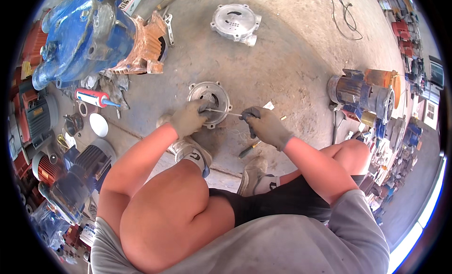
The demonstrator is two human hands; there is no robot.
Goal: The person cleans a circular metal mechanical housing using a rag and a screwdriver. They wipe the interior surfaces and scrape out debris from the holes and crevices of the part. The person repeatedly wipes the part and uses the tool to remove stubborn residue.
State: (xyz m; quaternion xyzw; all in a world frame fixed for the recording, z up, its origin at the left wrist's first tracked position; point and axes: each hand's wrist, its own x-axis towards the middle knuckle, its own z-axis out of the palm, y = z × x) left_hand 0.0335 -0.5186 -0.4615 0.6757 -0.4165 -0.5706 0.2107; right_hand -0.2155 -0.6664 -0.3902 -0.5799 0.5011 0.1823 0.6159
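In grey work gloves, my two hands stretch a thin, light metal rod [228, 113] between them, above a round cast-metal cover [220, 91] on the floor. My left hand [190, 117] is closed around the rod's left end, over the cover's lower left part. The other end disappears into the closed dark-tipped fingers of my right hand [266, 124], just right of the cover. Whether the rod has a handle inside that glove is hidden. The cover has lugs around its rim and a dark curved slot, partly behind my left glove.
A second silvery cover [233, 22] lies farther off. At left stand a big blue machine [87, 36] and a red-and-white sealant cartridge [94, 98]; at right, a worn motor [360, 92]. A screwdriver [248, 150] lies by my shoes. Motors and parts crowd both sides.
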